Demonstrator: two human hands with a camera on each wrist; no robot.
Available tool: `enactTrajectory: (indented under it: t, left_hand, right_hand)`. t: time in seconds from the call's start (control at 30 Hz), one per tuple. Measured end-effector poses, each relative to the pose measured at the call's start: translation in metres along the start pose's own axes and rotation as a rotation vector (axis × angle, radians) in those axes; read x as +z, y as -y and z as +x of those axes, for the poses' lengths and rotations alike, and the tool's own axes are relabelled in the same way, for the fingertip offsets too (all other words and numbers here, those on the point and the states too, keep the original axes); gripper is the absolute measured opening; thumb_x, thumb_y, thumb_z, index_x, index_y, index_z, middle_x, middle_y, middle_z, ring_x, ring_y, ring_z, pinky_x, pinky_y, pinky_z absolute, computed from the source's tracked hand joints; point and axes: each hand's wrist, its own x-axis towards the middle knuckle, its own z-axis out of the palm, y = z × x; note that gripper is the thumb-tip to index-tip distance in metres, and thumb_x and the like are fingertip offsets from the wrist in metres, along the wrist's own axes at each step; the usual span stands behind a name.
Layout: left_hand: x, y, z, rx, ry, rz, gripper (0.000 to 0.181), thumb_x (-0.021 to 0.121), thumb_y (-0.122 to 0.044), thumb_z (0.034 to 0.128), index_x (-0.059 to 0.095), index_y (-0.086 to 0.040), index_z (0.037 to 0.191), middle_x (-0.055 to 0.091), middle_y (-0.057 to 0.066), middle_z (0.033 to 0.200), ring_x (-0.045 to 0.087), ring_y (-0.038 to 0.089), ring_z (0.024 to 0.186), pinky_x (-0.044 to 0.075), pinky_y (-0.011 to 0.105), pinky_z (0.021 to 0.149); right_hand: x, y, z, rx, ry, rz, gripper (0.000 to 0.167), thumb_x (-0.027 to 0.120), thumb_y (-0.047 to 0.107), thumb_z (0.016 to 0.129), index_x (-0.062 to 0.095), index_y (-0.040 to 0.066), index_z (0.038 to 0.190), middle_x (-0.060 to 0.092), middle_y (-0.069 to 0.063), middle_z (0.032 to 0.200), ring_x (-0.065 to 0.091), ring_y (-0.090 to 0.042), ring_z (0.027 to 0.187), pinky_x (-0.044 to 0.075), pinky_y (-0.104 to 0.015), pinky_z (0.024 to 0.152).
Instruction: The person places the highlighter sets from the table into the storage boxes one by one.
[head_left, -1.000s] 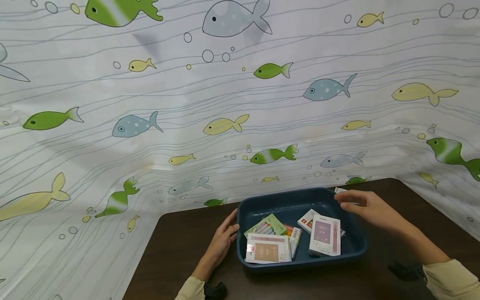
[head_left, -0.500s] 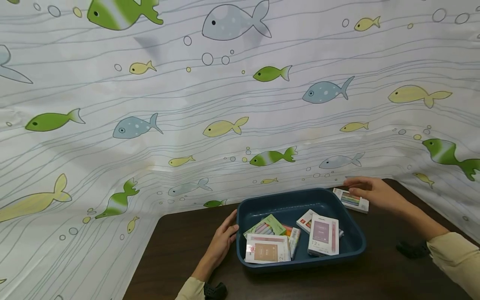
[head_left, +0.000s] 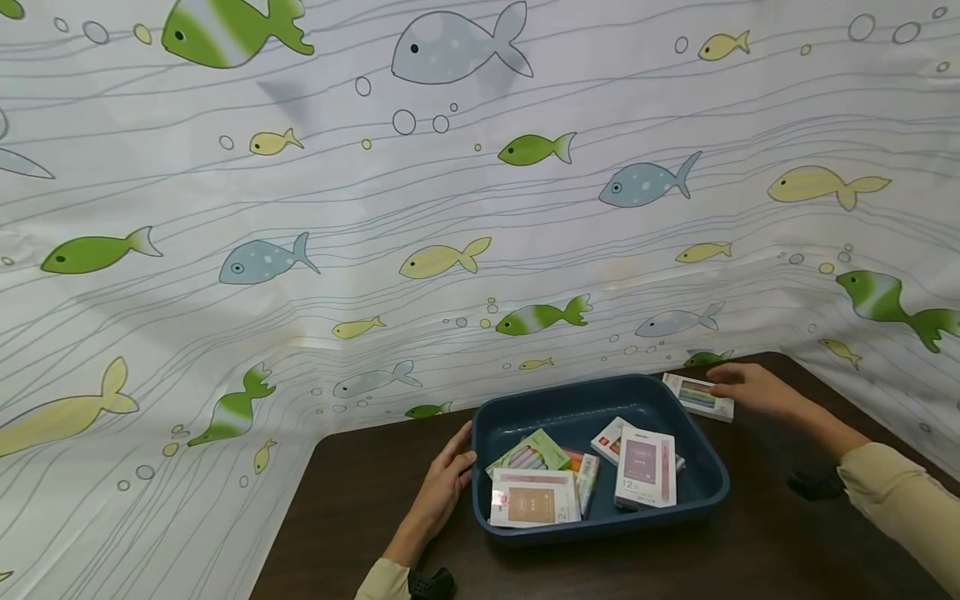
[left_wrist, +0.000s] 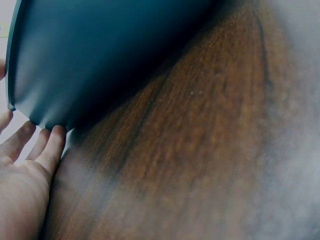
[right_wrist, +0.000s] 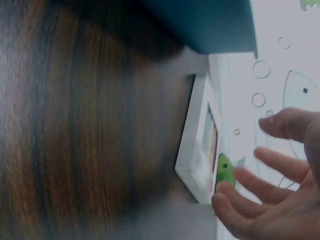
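Note:
A dark blue tray point(head_left: 604, 523) stands on the table, holding several flat boxes. My left hand point(head_left: 442, 475) touches its left wall with outstretched fingers; the left wrist view shows the fingertips against the tray's outer side point(left_wrist: 95, 55). Beyond the tray's right back corner lies a white box point(head_left: 693, 396) with a window showing coloured sticks. Just above that box's right end hovers my right hand point(head_left: 757, 390). In the right wrist view its fingers are loosely spread, close to the white box point(right_wrist: 192, 142), and nothing is held. Contact with the box cannot be made out.
Inside the tray are a purple-and-white box point(head_left: 646, 468), a brown-and-white box point(head_left: 535, 500), a green box point(head_left: 546, 451) with pastel sticks, and others partly covered. The dark wooden table point(head_left: 360, 475) meets a fish-patterned sheet point(head_left: 450, 200) at the back and sides.
My right hand has moved right, away from the tray's right rim, and sunk slightly beside the white box, which has come into fuller view. The left hand stays at the tray.

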Motion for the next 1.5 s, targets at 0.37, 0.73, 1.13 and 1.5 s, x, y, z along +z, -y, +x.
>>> enactTrajectory:
  t: [0.37,0.73,1.13,1.5]
  left_hand:
    - [-0.001,0.0,-0.002,0.004,0.014,0.011,0.062,0.053,-0.024,0.1079,0.025,-0.02,0.163,0.014,0.009,0.167,0.028,0.033,0.147,0.034,0.047,0.112]
    - [-0.002,-0.003,-0.002,0.005,0.022,-0.001,0.061,0.051,-0.021,0.1085,0.025,-0.019,0.163,0.016,0.009,0.167,0.031,0.033,0.145,0.036,0.047,0.112]
    - [-0.004,-0.001,-0.005,0.022,0.047,0.003,0.062,0.051,-0.024,0.1087,0.023,-0.017,0.164,0.014,0.012,0.167,0.031,0.035,0.145,0.038,0.043,0.11]
    - [-0.004,-0.003,-0.006,0.019,0.05,0.003,0.062,0.051,-0.023,0.1085,0.023,-0.018,0.164,0.015,0.011,0.167,0.031,0.034,0.146,0.037,0.044,0.111]
  right_hand:
    - [-0.001,-0.024,0.001,0.187,-0.028,-0.063,0.067,0.065,0.031,0.098,0.047,-0.026,0.128,0.049,-0.047,0.125,0.052,-0.059,0.11,0.049,-0.062,0.084]
    - [0.012,-0.036,-0.003,0.135,-0.033,-0.088,0.087,0.071,0.048,0.093,0.045,-0.025,0.132,0.047,-0.047,0.128,0.051,-0.059,0.111,0.044,-0.067,0.088]
    - [0.015,-0.03,-0.009,0.133,-0.026,-0.093,0.081,0.076,0.037,0.09,0.046,-0.027,0.128,0.051,-0.046,0.12,0.055,-0.051,0.099,0.046,-0.063,0.083]
    - [0.008,-0.031,-0.003,0.076,0.117,-0.11,0.086,0.078,0.034,0.091,0.038,-0.033,0.128,0.049,-0.047,0.119,0.055,-0.048,0.101,0.045,-0.063,0.089]
